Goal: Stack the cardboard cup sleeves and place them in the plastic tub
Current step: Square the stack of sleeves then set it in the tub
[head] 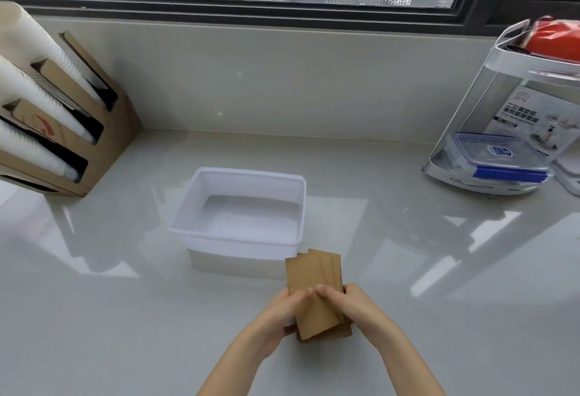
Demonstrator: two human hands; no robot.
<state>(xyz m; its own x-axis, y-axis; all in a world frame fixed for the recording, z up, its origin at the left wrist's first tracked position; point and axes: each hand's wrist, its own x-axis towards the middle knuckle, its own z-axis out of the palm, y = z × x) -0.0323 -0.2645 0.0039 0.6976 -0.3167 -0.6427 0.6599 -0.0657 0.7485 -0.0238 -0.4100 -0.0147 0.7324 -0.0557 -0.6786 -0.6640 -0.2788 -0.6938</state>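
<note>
A stack of flat brown cardboard cup sleeves is held above the grey counter, just in front of the white plastic tub's near right corner. The sleeves are fanned slightly, their far ends staggered. My left hand grips the stack's left edge and my right hand grips its right edge, thumbs meeting on top. The white plastic tub sits in the middle of the counter and holds nothing.
A cardboard dispenser with stacks of white cups stands at the left against the wall. At the right a white rack holds a blue-lidded container and a red packet. A window ledge runs along the back.
</note>
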